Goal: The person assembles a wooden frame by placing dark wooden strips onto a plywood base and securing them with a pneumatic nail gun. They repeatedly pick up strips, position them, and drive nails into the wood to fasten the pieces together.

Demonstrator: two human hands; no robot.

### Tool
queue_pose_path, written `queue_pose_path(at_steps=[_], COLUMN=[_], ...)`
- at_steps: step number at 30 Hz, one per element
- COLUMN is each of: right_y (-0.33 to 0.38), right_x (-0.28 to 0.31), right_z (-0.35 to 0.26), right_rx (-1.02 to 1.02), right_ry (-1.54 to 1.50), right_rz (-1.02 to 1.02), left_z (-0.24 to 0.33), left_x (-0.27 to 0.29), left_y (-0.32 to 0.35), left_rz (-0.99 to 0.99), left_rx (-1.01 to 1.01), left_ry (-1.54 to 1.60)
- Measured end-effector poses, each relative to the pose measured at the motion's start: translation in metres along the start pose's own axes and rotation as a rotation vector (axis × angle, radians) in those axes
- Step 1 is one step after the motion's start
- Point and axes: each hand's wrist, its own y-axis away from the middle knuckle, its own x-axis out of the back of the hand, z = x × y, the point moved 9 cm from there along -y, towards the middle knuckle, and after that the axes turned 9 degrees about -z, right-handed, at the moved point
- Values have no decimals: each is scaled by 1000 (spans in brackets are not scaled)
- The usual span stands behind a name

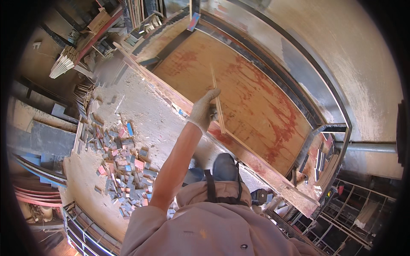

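Note:
My left hand, in a pale knit work glove, reaches forward over the near edge of a large workbench. Its fingers are closed round a thin wooden strip, which may be two slats lying together. The strip points away from me, its far end blurred over the bench top. Below the hand lies a brown board with red stains, framed by dark rails. My right hand does not show; that arm is hidden below my shirt front.
Many small wood offcuts lie heaped on the dusty floor at left. A bundle of slats rests at upper left. Metal racks stand at lower right, and a metal frame at lower left. A dark rail curves along the bench's far side.

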Motion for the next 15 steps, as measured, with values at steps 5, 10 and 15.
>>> queue_pose_path(at_steps=[5, 10, 15], right_y=[49, 106, 160], right_x=[-121, -247, -354], right_z=[-81, -197, -315], right_rx=[38, 70, 78], right_ry=[13, -40, -75], right_rz=[-7, -18, -41], left_z=[90, 155, 188], left_x=[71, 187, 227], left_y=[-35, -135, -158], left_rz=[-14, -134, -639], left_rx=[15, 84, 114], left_ry=[-64, -534, -2600])
